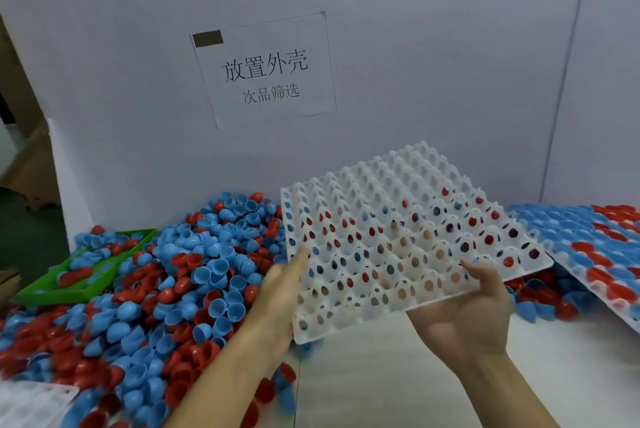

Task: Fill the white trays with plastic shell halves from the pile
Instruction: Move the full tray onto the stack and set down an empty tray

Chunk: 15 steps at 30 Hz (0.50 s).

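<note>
An empty white tray (pixel 391 219) with rows of holed cups is held tilted above the table, its far edge raised. My left hand (pixel 280 285) grips its left edge, thumb on top. My right hand (pixel 464 306) holds its near edge from below, fingers showing through the holes. A big pile of blue and red plastic shell halves (pixel 166 289) covers the table's left side and runs under the tray.
A filled white tray (pixel 602 247) of blue and red shells lies at the right. A green bin (pixel 45 292) with shells sits at the left. Part of another white tray (pixel 31 400) shows at bottom left. A white wall with a paper sign (pixel 266 71) stands behind.
</note>
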Each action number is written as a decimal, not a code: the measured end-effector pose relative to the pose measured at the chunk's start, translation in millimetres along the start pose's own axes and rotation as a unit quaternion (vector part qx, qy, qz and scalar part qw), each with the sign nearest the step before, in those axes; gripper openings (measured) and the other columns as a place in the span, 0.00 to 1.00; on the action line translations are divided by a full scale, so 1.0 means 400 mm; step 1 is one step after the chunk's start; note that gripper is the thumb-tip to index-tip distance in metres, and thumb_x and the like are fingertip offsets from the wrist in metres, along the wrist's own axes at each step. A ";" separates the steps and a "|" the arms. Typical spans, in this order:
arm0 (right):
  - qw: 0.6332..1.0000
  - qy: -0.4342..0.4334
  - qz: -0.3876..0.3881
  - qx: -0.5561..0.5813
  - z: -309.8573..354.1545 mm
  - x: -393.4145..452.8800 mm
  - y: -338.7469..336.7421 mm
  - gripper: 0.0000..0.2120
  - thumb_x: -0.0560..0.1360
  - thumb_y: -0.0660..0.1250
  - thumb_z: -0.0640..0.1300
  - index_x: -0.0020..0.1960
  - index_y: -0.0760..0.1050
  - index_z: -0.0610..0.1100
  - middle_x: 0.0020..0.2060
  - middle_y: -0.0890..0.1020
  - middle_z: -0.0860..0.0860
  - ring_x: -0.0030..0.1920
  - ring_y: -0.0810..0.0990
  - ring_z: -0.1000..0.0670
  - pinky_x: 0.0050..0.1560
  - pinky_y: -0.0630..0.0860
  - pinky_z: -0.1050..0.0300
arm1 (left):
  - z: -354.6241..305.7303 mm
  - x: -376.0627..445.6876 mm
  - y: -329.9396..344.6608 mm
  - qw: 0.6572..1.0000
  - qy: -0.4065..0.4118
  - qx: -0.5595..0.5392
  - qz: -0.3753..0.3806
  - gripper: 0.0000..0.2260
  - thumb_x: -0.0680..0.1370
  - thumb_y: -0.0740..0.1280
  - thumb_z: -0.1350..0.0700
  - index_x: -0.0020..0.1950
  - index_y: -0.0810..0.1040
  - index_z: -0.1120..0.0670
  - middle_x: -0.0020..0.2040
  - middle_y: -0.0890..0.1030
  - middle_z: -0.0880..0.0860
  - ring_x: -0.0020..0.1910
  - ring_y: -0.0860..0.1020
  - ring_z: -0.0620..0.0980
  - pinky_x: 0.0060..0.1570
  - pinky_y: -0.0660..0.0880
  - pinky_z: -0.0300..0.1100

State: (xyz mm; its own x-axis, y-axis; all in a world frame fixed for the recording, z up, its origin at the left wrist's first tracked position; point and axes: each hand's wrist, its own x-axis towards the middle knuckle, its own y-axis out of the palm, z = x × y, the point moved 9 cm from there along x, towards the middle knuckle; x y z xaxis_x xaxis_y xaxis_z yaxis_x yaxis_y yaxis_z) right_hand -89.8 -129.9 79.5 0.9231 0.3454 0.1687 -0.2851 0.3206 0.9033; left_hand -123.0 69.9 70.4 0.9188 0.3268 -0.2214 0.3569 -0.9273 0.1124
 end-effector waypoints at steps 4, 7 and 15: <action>1.000 0.028 0.009 -0.008 -0.014 -0.006 -0.005 0.34 0.60 0.73 0.45 0.67 0.78 0.43 0.68 0.77 0.42 0.66 0.77 0.38 0.62 0.73 0.40 | 0.032 0.034 -0.015 1.000 0.010 0.006 -0.018 0.10 0.79 0.66 0.41 0.52 0.77 0.46 0.51 0.81 0.45 0.50 0.79 0.44 0.46 0.76 0.44; 0.999 0.047 0.005 -0.020 -0.017 -0.012 -0.011 0.36 0.54 0.78 0.42 0.63 0.80 0.42 0.66 0.78 0.41 0.63 0.79 0.37 0.56 0.79 0.40 | 0.022 0.040 -0.033 0.996 0.073 0.015 -0.049 0.15 0.78 0.65 0.39 0.59 0.77 0.46 0.57 0.79 0.43 0.52 0.76 0.40 0.54 0.70 0.44; 0.997 0.066 0.011 -0.045 -0.017 -0.028 -0.020 0.33 0.55 0.79 0.40 0.60 0.82 0.40 0.65 0.79 0.42 0.62 0.80 0.39 0.52 0.81 0.42 | -0.013 0.037 -0.052 0.984 0.163 0.028 -0.067 0.32 0.72 0.63 0.34 0.71 0.74 0.49 0.59 0.77 0.39 0.49 0.75 0.31 0.45 0.69 0.33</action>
State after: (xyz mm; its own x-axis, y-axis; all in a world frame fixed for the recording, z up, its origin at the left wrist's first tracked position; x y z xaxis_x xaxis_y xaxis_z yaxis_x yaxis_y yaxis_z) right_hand -99.8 -130.3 67.8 0.8762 0.4644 0.1287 -0.3317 0.3875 0.8602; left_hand -115.9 94.9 69.7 0.8727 0.4795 0.0920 0.4771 -0.8776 0.0477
